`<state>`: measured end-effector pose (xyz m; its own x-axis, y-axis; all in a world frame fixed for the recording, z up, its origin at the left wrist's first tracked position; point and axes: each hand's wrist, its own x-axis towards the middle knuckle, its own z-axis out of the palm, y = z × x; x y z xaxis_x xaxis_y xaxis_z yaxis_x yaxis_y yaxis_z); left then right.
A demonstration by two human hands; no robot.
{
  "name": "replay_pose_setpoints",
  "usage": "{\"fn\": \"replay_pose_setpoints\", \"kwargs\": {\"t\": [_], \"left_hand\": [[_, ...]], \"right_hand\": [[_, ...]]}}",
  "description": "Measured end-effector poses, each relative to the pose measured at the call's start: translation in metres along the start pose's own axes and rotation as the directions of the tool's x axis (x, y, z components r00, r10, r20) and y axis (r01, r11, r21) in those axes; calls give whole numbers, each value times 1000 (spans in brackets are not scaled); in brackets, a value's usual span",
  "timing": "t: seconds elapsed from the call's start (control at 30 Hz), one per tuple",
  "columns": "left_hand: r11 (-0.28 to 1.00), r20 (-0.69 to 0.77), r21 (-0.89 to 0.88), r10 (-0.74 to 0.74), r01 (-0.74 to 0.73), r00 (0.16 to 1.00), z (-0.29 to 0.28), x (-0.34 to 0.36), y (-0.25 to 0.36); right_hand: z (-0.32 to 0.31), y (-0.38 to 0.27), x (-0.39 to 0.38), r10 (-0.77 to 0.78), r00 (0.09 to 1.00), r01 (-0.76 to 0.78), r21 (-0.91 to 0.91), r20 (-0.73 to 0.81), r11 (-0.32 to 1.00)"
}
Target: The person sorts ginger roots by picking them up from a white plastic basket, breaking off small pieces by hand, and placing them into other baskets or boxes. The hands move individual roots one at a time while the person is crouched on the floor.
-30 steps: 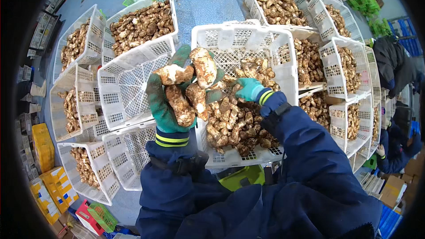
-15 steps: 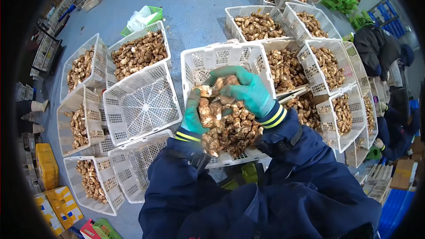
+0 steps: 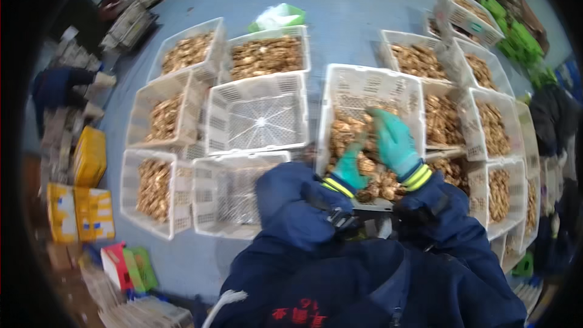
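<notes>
Red lettering [image 3: 297,316] runs across the lower part of the dark blue jacket [image 3: 316,267], the plainest writing in view. The yellow boxes [image 3: 91,215] at the left carry pale patches, too small and blurred to read.

Both hands wear teal-green gloves and reach into a white mesh crate [image 3: 375,79] directly in front of the person. The left hand [image 3: 351,170] is low in the crate, fingers pointing away from the body; the right hand [image 3: 396,141] reaches farther in, its fingers slanting toward the left. Motion blur covers the fingers, so I cannot tell whether either grip is closed on anything.

The brown-and-white mushrooms [image 3: 346,130] lie in a heap about both grips: to the left of the left hand, around its fingertips, in the gap between the hands, and on the near side below the right hand. The right hand is the nearer to the crate's right wall.

To the left, another white crate [image 3: 258,121] shows a mesh bottom with ribs spreading from its centre. Mushroom-filled crates [image 3: 267,58] stand on either side over the blue floor [image 3: 340,18]. Beyond them sits a green basket [image 3: 297,15] with a whitish plastic bag [image 3: 274,17].
</notes>
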<state>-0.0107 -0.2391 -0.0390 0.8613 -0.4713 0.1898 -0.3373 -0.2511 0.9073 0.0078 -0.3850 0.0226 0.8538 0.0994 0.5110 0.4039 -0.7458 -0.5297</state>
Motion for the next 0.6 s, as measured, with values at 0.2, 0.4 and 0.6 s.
{"fn": "replay_pose_setpoints", "kwargs": {"t": [0.2, 0.4, 0.6], "left_hand": [[842, -227, -312, 384, -440, 895, 16, -20, -32], [838, -228, -322, 383, -440, 895, -8, -29, -13], [-23, -46, -999, -25, -46, 999, -59, -18, 59]], "right_hand": [[-24, -50, 14, 122, 968, -173, 236, 219, 956], [-40, -75, 30, -102, 937, 50, 163, 334, 985], [-49, -104, 42, 142, 928, -330, 583, 345, 743]]}}
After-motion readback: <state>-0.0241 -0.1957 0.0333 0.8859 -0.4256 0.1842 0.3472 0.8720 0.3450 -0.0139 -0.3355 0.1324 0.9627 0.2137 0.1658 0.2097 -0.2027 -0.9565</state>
